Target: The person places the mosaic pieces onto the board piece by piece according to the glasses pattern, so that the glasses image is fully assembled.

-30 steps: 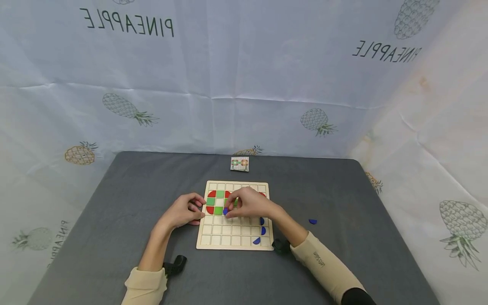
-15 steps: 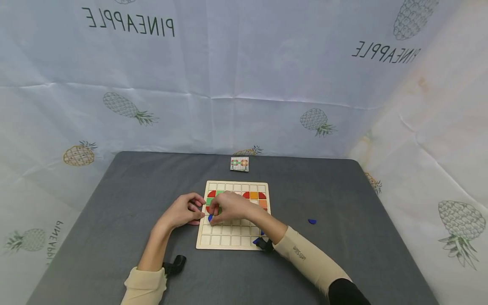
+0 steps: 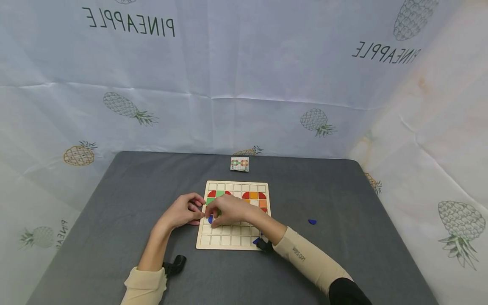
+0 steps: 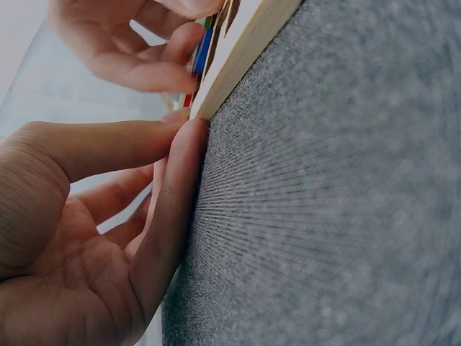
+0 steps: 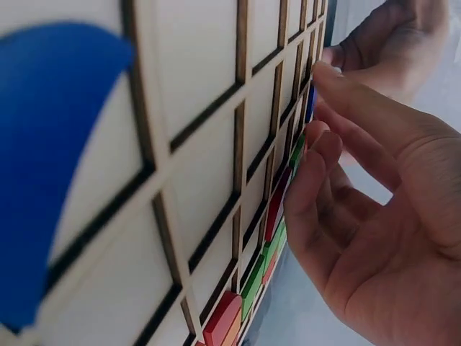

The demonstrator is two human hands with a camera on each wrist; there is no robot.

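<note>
My left hand [image 3: 184,210] holds the left edge of a pale wooden grid board [image 3: 232,242], thumb and index fingertips meeting at its rim [image 4: 238,65]. Reaching across the board from the right, my right hand [image 3: 228,209] has thumb and index finger around a small blue half-round piece [image 3: 210,219] at a left-side square. That piece also shows between the fingertips in the right wrist view. Past the right hand are red pieces [image 3: 211,194], green pieces [image 3: 220,193] and an orange piece [image 3: 254,195] set in squares. Part of the coloured pattern is hidden under this hand.
Another blue half-round piece [image 3: 256,240] lies on the board's lower right, large in the right wrist view. One more blue half-round [image 3: 312,221] rests on the grey table [image 3: 324,186] to the right. A small pattern card [image 3: 239,164] stands behind the board.
My right hand has moved left and slightly nearer with the blue piece, from mid-board to the left side, then shifted only a little. My left hand has stayed at the board's edge.
</note>
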